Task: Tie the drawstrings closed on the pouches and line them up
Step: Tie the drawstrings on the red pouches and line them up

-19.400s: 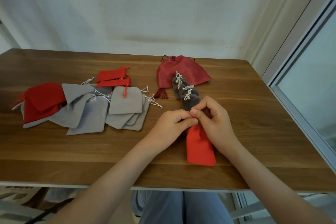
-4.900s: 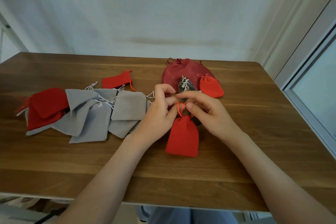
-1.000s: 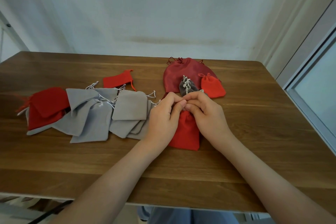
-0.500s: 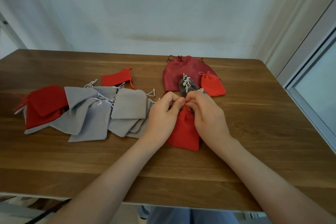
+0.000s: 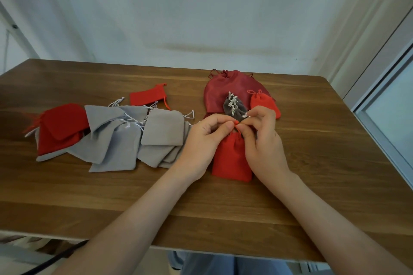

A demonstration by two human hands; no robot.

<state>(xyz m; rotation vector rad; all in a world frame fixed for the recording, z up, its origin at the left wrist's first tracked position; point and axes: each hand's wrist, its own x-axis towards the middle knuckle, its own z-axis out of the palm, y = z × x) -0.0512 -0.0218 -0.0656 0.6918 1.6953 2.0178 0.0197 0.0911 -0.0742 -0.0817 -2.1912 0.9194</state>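
With the red pouch (image 5: 231, 158) lying near the middle of the worktop (image 5: 312, 163), our left hand (image 5: 206, 138) and right hand (image 5: 261, 138) each pinched its drawstring (image 5: 237, 126) mid-knot; we judged tightening, then placement beside the tied red pouch (image 5: 264, 105) farther back, to come next.

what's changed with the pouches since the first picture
One tied red pouch has moved from under the hands to the finished group, beside the dark grey tied pouches on the big maroon bag. A second red pouch left the far stack, where one red pouch remains; the left hand and right hand now pinch its drawstring. The light grey pile and the left-end red pouches are unchanged.
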